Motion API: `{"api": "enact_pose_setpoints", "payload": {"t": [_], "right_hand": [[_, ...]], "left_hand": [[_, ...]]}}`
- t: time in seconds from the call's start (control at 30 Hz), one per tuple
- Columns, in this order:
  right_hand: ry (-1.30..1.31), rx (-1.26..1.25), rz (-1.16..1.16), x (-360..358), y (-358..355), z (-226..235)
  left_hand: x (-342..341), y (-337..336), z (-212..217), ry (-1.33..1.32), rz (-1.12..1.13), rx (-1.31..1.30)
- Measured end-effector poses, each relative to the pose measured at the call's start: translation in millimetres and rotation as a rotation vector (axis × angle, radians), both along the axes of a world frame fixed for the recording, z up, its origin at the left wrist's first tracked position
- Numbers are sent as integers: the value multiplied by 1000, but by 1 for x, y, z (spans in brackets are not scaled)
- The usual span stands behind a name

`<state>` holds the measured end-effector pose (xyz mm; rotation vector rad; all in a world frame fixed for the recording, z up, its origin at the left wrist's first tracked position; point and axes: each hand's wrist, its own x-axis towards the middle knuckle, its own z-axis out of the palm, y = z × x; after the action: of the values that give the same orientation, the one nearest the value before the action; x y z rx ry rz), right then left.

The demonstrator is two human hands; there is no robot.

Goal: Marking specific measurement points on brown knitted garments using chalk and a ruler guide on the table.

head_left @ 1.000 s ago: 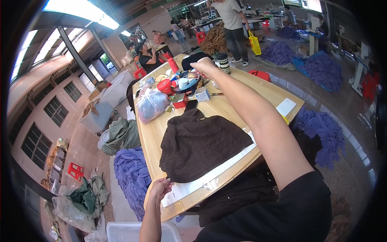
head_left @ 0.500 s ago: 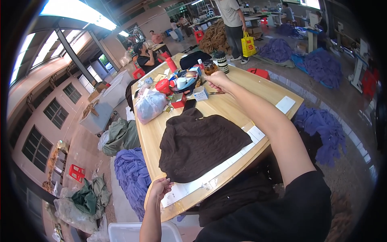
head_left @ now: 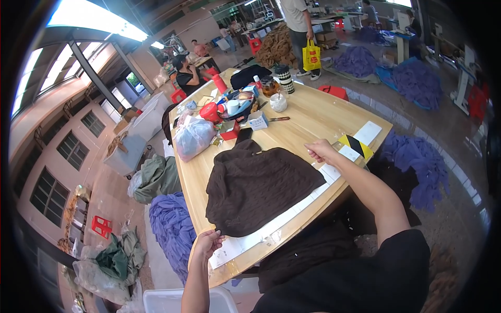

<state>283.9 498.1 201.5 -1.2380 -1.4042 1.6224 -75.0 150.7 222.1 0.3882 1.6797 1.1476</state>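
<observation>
Brown sweater (head_left: 261, 188) flat on desk (head_left: 318, 117); left hand (head_left: 207, 244) pinches near corner, right hand (head_left: 319, 151) closed at right edge. Smoothing step; next needs even outward pull.

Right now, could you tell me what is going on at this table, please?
A person is laying a dark brown knitted garment flat on a wooden table. The left hand grips its near corner at the table's edge, over white sheets. The right hand is closed at the garment's right edge. Bottles, cups and a plastic bag crowd the far end. Purple fabric heaps lie on the floor around.
</observation>
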Motion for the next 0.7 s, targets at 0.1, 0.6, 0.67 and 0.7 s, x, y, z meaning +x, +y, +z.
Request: {"api": "enact_pose_setpoints", "payload": {"t": [0.1, 0.6, 0.67, 0.7], "right_hand": [[-67, -30, -19, 11, -9, -22], [-375, 416, -44, 13, -37, -72], [-395, 428, -41, 12, -42, -65], [-407, 448, -38, 11, -44, -62]], "left_hand": [[1, 1, 1, 4, -1, -4], [-1, 3, -2, -15, -13, 0], [0, 1, 1, -13, -8, -1], [0, 0, 2, -9, -5, -6]]}}
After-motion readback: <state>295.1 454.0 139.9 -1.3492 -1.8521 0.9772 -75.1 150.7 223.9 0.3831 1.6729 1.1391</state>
